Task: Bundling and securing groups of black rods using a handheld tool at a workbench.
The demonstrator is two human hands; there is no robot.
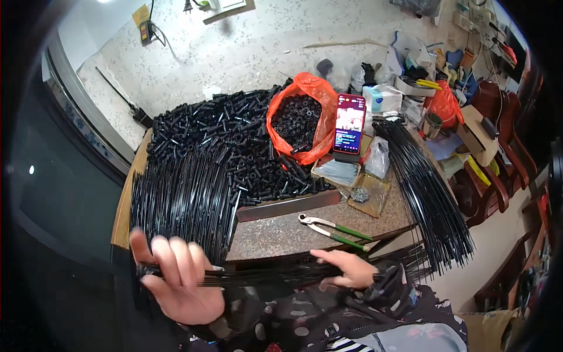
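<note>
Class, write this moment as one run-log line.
left hand: at black rods; right hand: open, at same rods; pliers: on table

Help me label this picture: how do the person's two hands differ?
The left hand points most fingers up the picture; the right hand points an extended finger leftward. The left hand appears larger in the picture than the right hand. Both are bare, with dark rods running between them.

Workshop — pliers (326, 223), massed black rods (182, 196)

Patt. wall (258, 35), dk panel (70, 205) L, brn wd chair (502, 196) R, pale flr (463, 290)
</note>
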